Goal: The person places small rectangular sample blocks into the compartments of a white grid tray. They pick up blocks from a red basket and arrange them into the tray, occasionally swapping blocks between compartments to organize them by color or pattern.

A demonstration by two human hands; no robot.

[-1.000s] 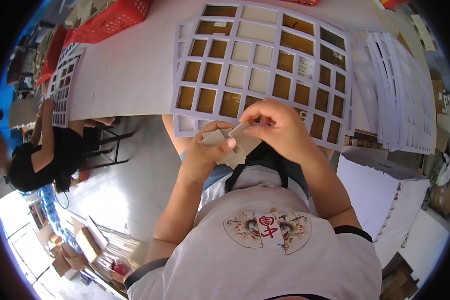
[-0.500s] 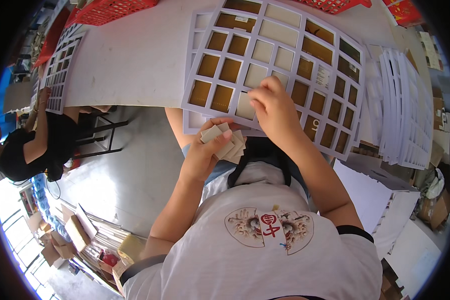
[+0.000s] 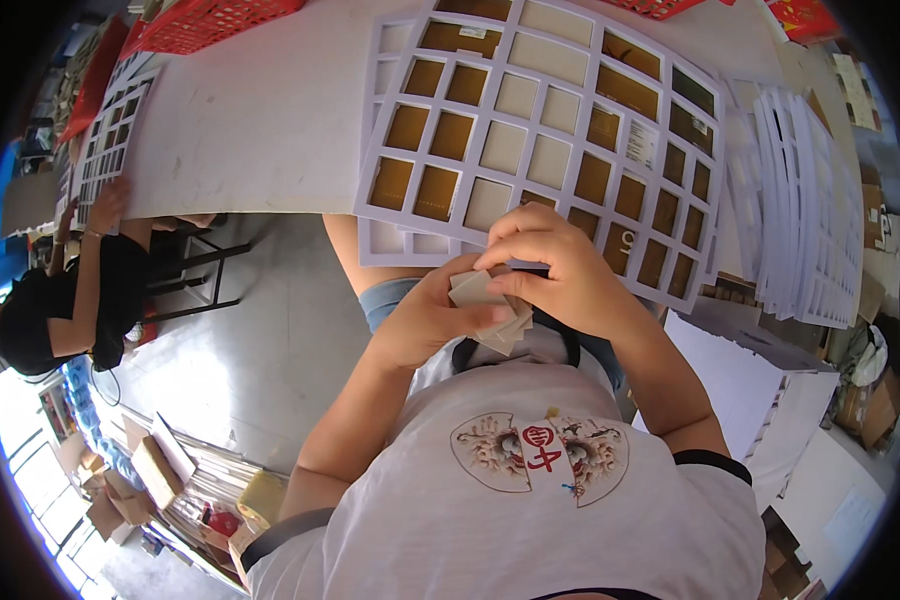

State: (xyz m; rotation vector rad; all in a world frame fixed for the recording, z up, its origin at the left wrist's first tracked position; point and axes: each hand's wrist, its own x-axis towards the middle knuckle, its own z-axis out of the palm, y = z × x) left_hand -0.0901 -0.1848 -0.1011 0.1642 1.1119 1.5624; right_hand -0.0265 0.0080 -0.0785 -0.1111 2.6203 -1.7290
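- Beige cards (image 3: 473,287): an uneven stack above the lap, clamped in the left hand's (image 3: 425,318) grip.
- Right hand (image 3: 550,262): fingertips at the stack; whether they pinch a card, I cannot tell.
- Beyond: white grid panel (image 3: 426,157), overhanging the desk (image 3: 240,120).
- Risk: a slackened left thumb could spill cards.
- Hidden: some lower panel openings, behind the right hand; panel's top, cut off.

Pale beige square cards (image 3: 476,290) match the beige cells (image 3: 511,147) of a white, grid-patterned rectangular panel (image 3: 491,90), its other windows (image 3: 407,128) amber-brown and dark green. A red, hole-patterned plastic basket (image 3: 210,27) contrasts with the whitish surface (image 3: 240,125); a white T-shirt (image 3: 660,520) bears black trim (image 3: 715,462) and a red-and-brown print (image 3: 540,456).
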